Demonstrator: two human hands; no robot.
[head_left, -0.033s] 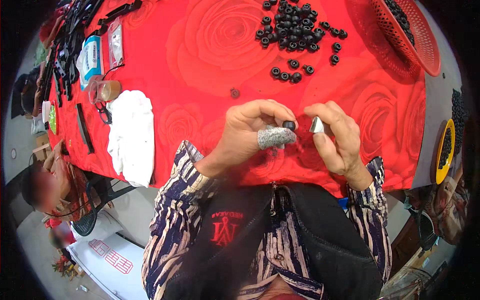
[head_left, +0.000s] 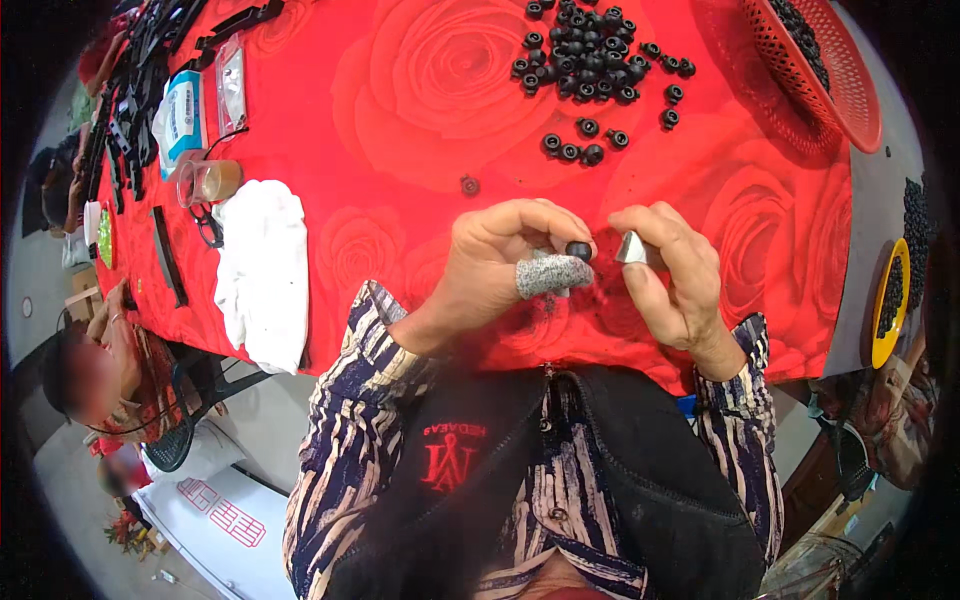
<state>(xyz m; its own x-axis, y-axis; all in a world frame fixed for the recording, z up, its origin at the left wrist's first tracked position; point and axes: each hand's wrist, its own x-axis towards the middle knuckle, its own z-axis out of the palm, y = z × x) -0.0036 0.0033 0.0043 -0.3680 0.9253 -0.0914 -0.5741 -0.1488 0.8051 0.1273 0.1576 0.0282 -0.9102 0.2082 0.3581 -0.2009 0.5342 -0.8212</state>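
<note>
My left hand [head_left: 510, 262] pinches a small round black part [head_left: 578, 250] between the fingers and the thumb. A grey knitted cover [head_left: 552, 274] wraps that thumb. Close by on the right, my right hand [head_left: 672, 268] grips a small shiny metal piece with a slanted face [head_left: 631, 248] between thumb and fingers. It is apart from the black part, and its other end is hidden in the fingers. Beyond both hands lies a loose pile of similar black parts [head_left: 585, 55]. A single small dark reddish part [head_left: 470, 185] lies nearer my left hand.
A red basket [head_left: 858, 90] of black pieces stands at the far right, with a yellow plate [head_left: 880, 345] nearer. On the left are a white cloth [head_left: 262, 270], a plastic cup [head_left: 187, 185], a tissue pack [head_left: 182, 115] and black strips [head_left: 125, 120]. Other people sit left and right.
The metal piece in my right hand has turned slightly. Both hands stay in nearly the same place.
</note>
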